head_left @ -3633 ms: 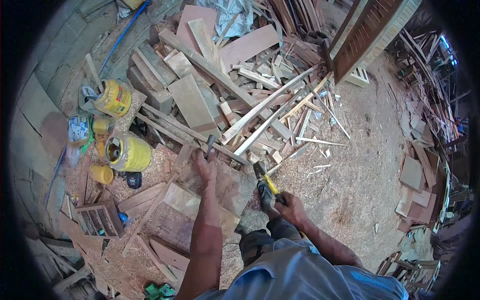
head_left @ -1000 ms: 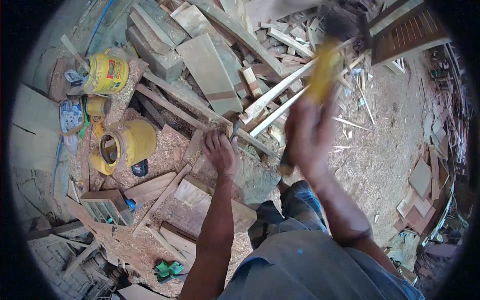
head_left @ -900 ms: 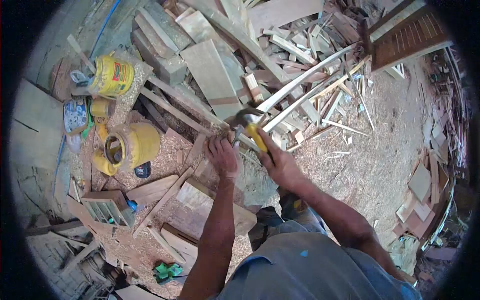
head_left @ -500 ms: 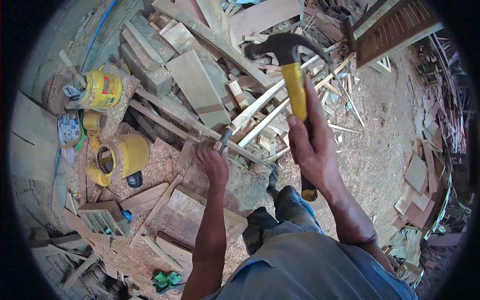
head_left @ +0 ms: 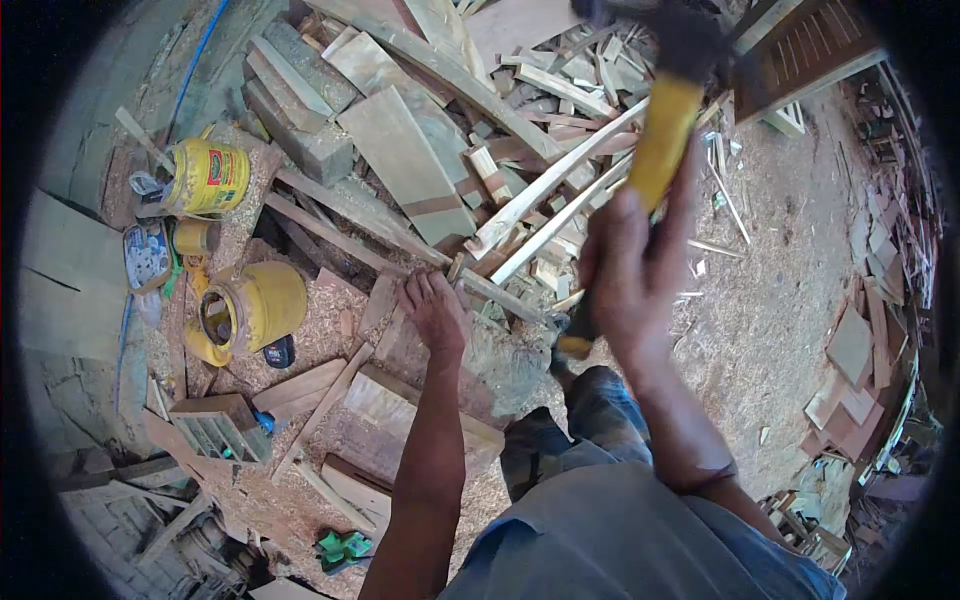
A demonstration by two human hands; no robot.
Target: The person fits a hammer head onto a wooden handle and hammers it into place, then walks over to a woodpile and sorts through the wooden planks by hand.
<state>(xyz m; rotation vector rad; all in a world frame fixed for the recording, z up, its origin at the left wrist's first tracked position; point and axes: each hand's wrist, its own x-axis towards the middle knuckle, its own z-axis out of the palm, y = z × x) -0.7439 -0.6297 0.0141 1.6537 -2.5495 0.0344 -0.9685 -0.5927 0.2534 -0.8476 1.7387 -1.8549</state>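
Observation:
My right hand (head_left: 635, 270) is wrapped round the yellow and black handle of a hammer (head_left: 668, 135), raised in front of me, its dark head blurred near the top edge. Lower and to the left, my left hand (head_left: 436, 308) is closed round a small chisel-like tool (head_left: 456, 268), of which only a short upright end shows. That tool stands at a long narrow wooden piece (head_left: 508, 297), which slants down to the right just beyond my left fingers. Where the tool's tip meets the wood is hidden.
Yellow containers (head_left: 268, 303) and a labelled yellow tub (head_left: 210, 177) stand at the left. Beyond the hands lies a heap of boards and offcuts (head_left: 400, 160). A slatted wooden box (head_left: 222, 425) sits lower left, a slatted wooden frame (head_left: 810, 55) upper right. Sawdust covers the ground.
Since half a second ago the hammer has risen towards the top edge and slightly right. My left hand stays by the wooden piece, with less of the tool showing. Earlier the hammer was down at the tool.

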